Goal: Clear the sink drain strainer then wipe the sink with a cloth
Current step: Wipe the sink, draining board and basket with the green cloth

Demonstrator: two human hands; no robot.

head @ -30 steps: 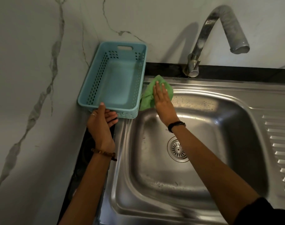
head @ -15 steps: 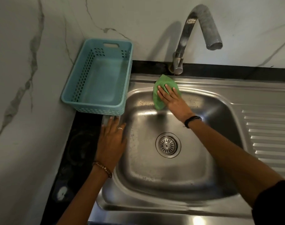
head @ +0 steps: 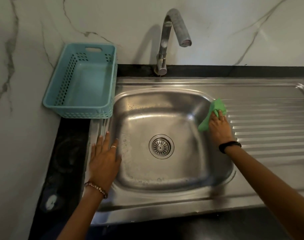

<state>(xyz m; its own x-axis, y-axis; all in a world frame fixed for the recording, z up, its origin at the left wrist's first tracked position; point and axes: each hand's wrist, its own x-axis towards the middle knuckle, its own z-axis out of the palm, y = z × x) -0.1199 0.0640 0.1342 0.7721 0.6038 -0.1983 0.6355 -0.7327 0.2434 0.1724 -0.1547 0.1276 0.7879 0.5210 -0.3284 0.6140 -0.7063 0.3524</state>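
Note:
A steel sink fills the middle of the head view, with a round drain strainer at the bottom of its basin. My right hand presses a green cloth against the basin's right rim, where the ribbed drainboard begins. My left hand lies flat on the sink's left rim, fingers apart, holding nothing. Water spots and residue show on the basin's walls and floor.
A light blue perforated plastic basket stands at the back left corner, touching the sink's edge. A curved metal tap rises behind the basin. The ribbed drainboard stretches to the right. Marble wall behind and at left; black counter around.
My right hand has swept the green cloth from the basin's back left rim along to the right rim. My left hand left the basket and settled flat on the left rim.

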